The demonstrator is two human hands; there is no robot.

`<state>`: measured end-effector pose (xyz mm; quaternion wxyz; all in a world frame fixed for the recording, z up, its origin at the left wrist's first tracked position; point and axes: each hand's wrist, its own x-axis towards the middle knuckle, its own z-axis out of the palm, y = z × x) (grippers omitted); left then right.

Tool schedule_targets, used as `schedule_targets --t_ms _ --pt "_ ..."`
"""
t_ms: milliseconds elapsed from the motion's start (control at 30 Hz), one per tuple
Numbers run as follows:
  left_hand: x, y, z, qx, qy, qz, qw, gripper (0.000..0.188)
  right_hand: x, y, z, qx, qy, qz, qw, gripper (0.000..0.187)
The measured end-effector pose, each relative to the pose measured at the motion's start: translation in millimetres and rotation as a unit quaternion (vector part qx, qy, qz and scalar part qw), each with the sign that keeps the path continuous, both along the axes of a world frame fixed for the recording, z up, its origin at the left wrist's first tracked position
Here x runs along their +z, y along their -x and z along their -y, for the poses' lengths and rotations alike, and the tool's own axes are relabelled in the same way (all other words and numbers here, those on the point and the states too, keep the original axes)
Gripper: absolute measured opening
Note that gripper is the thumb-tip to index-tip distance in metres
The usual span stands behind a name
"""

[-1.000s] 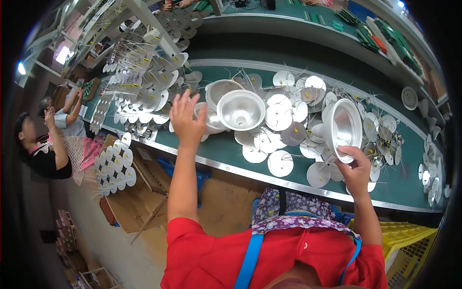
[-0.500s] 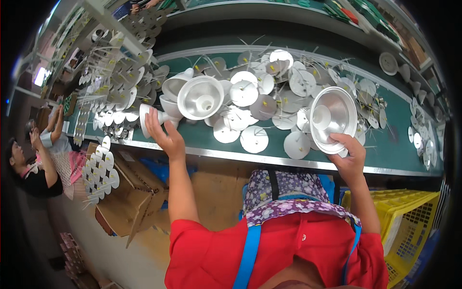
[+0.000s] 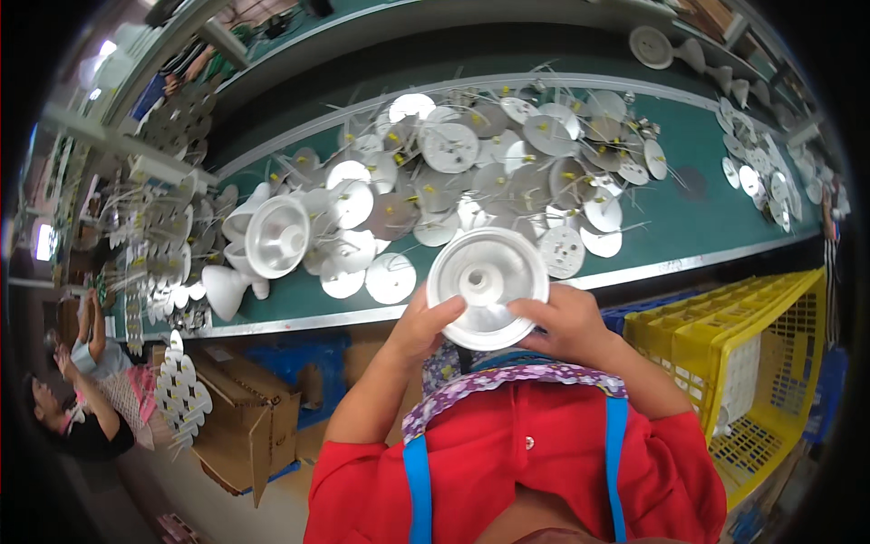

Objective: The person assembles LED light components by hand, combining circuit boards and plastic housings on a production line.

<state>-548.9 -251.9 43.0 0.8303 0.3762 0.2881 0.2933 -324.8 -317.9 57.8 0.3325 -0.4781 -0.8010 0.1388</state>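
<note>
Both hands grip one white reflector cup (image 3: 487,249) with a silvery inside and a hole at its centre, its wide mouth turned up toward me. My left hand (image 3: 429,325) is closed on its left rim, thumb inside the bowl. On the opposite side my right hand (image 3: 566,323) is closed the same way, thumb over the rim. The fingers beneath the cup are hidden. Just beyond it, a heap of round white and silver discs (image 3: 450,148) with thin wires and small yellow spots covers the green bench. More reflector cups (image 3: 278,236) lie together at the left.
The green bench (image 3: 675,218) has a pale metal front edge. A yellow plastic crate (image 3: 725,340) stands at the right and an open cardboard box (image 3: 231,408) at the left. Stacked discs (image 3: 181,390) hang near the box. More cups (image 3: 652,47) line the far right shelf. Another person (image 3: 95,399) is at far left.
My right hand has brought the cup from the right to the middle, in front of my body. My left hand has left the cups at the left and now grips the same cup.
</note>
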Motion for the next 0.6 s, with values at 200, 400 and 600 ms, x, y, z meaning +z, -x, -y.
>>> schedule_targets --t_ms 200,400,600 --pt "-2.5 -16.4 -8.1 -0.107 -0.184 -0.107 0.971 0.064 -25.7 -56.2 25.1 -0.272 0.089 -0.105 0.952 0.025" --pt "9.1 -37.2 -33.1 -0.19 -0.253 -0.21 0.925 0.062 -36.0 -67.0 -2.8 -0.268 0.025 0.067 0.961 0.046" --pt "4.5 -40.7 -45.6 -0.17 -0.38 -0.279 0.865 0.076 -51.8 -59.5 -26.4 -0.229 0.082 0.139 0.96 0.069"
